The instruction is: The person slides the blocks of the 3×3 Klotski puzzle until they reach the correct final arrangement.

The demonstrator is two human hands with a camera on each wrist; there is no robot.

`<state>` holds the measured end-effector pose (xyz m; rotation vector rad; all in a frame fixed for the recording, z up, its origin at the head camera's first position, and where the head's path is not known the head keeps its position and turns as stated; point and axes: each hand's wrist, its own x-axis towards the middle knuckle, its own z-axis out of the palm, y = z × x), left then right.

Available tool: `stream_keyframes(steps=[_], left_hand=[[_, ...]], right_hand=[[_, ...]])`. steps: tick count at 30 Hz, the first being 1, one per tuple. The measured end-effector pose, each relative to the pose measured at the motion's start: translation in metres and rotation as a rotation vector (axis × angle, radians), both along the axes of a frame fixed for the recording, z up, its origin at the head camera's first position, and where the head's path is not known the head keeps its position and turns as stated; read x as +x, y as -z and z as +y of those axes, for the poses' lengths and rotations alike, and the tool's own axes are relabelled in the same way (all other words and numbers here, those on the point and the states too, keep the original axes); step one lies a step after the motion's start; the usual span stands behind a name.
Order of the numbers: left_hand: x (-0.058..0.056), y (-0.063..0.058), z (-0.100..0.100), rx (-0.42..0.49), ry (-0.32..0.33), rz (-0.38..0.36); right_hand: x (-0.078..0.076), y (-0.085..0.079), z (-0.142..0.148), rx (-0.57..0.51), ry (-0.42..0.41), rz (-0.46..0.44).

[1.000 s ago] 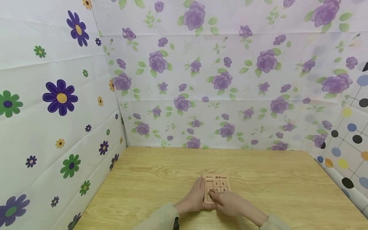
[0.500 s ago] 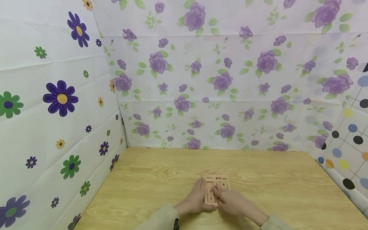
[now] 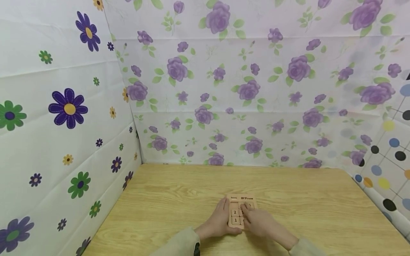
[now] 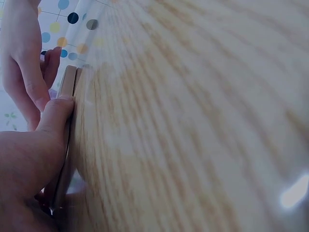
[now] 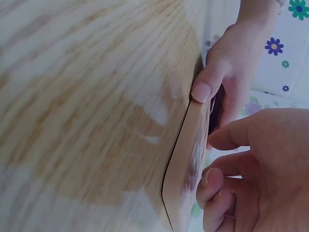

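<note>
A wooden number slide puzzle [image 3: 235, 205] lies flat on the table, with a gap in its top left corner. Tiles 1 [image 3: 235, 220] and 2 [image 3: 235, 212] show in the left column. My left hand [image 3: 217, 220] holds the board, fingers along its left side and thumb on the near edge; the left wrist view shows the thumb against the board's edge [image 4: 67, 84]. My right hand [image 3: 260, 221] touches the tiles near the top middle with its fingertips, hiding the middle tiles and much of the right column. Its other fingers hang loosely bent in the right wrist view.
The wood-grain table [image 3: 173, 192] extends around the board. A purple-flowered cloth [image 3: 205, 89] stands behind it, a daisy-print cloth [image 3: 38, 142] on the left and a dotted cloth [image 3: 384, 160] on the right.
My right hand's fingertips have slid from the lower left tiles up and rightward to the top middle ones, uncovering tiles 1 and 2. The left hand and the board stay in place.
</note>
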<state>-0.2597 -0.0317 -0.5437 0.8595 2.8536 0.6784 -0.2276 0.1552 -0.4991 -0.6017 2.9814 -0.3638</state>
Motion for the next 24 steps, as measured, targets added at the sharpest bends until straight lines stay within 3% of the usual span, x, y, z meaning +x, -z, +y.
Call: stream_keyframes(steps=[24], left_hand=[[-0.0002, -0.0026, 0.0016, -0.017, 0.005, 0.024]], right_hand=[[-0.0009, 0.0015, -0.0049, -0.016, -0.002, -0.018]])
